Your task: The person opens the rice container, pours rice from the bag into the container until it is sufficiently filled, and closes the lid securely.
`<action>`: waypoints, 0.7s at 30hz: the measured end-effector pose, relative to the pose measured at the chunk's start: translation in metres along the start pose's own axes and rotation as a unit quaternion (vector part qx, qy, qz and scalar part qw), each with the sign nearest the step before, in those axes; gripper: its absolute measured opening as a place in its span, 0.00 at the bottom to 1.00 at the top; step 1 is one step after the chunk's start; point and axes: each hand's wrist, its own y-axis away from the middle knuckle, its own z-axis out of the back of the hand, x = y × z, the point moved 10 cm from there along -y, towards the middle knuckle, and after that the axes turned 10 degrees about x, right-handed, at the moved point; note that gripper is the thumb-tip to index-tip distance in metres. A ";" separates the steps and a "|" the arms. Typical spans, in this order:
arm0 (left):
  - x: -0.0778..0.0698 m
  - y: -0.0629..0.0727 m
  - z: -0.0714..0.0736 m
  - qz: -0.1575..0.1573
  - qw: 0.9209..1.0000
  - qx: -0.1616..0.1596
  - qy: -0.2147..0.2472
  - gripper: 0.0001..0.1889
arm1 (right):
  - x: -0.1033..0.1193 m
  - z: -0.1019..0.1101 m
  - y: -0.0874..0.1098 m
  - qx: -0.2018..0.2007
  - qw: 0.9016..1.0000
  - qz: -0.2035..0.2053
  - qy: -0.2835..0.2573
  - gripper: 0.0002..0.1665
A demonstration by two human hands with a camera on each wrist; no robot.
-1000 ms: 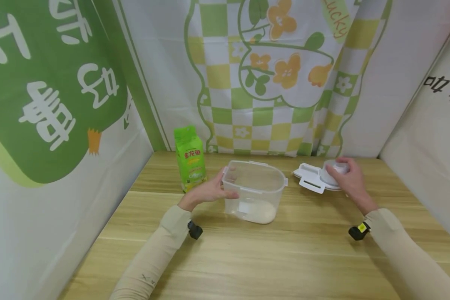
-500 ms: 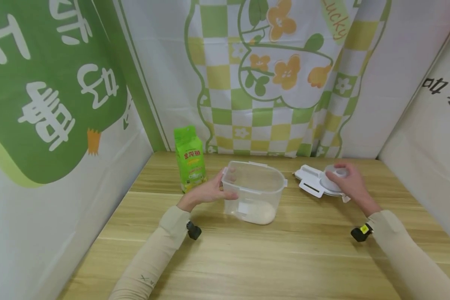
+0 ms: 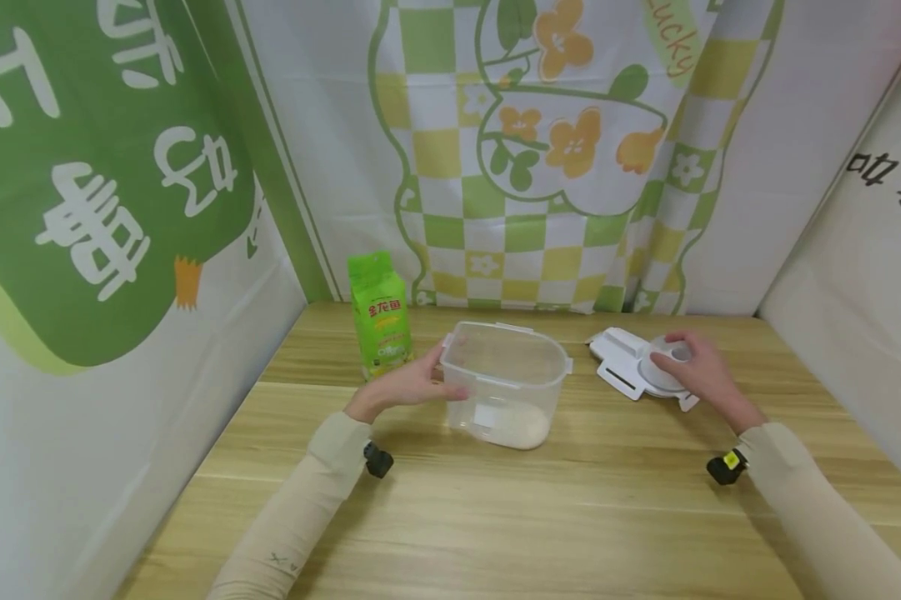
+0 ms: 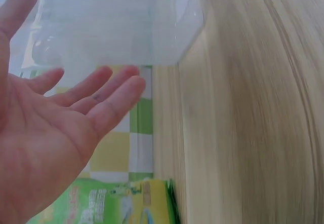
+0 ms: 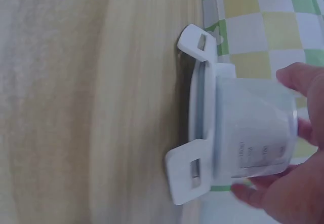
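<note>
A clear plastic storage container [image 3: 506, 375] stands uncovered, with white grains [image 3: 521, 425] at the bottom. My left hand [image 3: 412, 383] is at its left end, thumb in front and fingers toward the back. In the left wrist view the fingers [image 4: 119, 100] are extended and spread, tips right at the container's side. To the right, a white lid [image 3: 618, 362] with side flaps lies on the table. On it sits a translucent measuring cup [image 5: 255, 127] with printed marks. My right hand [image 3: 701, 371] holds the cup loosely, thumb on one side and curled fingers on the other.
Behind my left hand a green bag [image 3: 382, 321] stands upright near the table's back left. A checkered cloth [image 3: 525, 242] hangs along the back edge. Printed sheets rise at both sides of the wooden table [image 3: 495, 525].
My right hand has brought the lid and cup slightly nearer, turning and lowering the lid to the table. My left hand and the container have shifted very slightly left.
</note>
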 end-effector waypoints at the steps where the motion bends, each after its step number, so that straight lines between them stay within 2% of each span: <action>1: 0.001 0.002 0.000 0.003 1.000 0.004 0.002 0.52 | 0.001 0.000 0.000 0.003 1.000 0.001 0.009 0.34; 5: 0.001 0.010 0.002 0.007 1.000 0.014 0.013 0.47 | 0.010 0.002 0.001 0.002 0.999 0.013 0.043 0.32; 9: 0.003 0.017 0.011 0.007 1.000 0.007 -0.002 0.40 | 0.022 0.006 0.004 -0.014 0.998 0.027 0.058 0.29; 15: 0.010 0.029 0.025 0.022 1.000 -0.004 -0.021 0.33 | 0.038 0.008 0.007 -0.025 0.998 0.034 0.048 0.30; 21: 0.018 0.043 0.040 0.037 0.999 -0.025 -0.030 0.30 | 0.064 0.010 0.013 -0.056 0.994 0.088 0.025 0.30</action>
